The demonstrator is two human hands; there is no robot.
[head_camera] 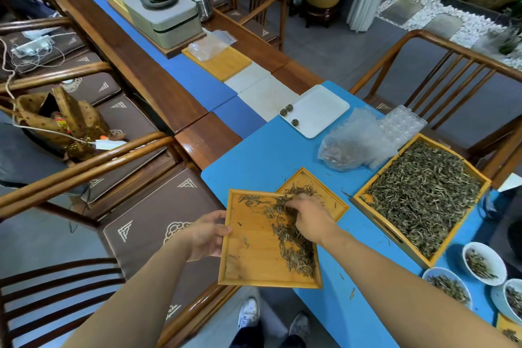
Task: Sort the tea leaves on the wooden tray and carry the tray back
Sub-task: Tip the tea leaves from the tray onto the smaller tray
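A small wooden tray hangs over the near left edge of the blue table, half off it. My left hand grips its left rim, thumb on top. Dry tea leaves lie in a band along the tray's right side. My right hand reaches into the leaves near the tray's far right corner, fingers curled down among them. A second small wooden tray lies just behind, partly under the first, with a few leaves on it.
A large wooden tray of tea leaves stands to the right. Three white bowls with leaves sit at the near right. A white tray with tea balls and clear plastic bags lie further back. Wooden chairs line the left.
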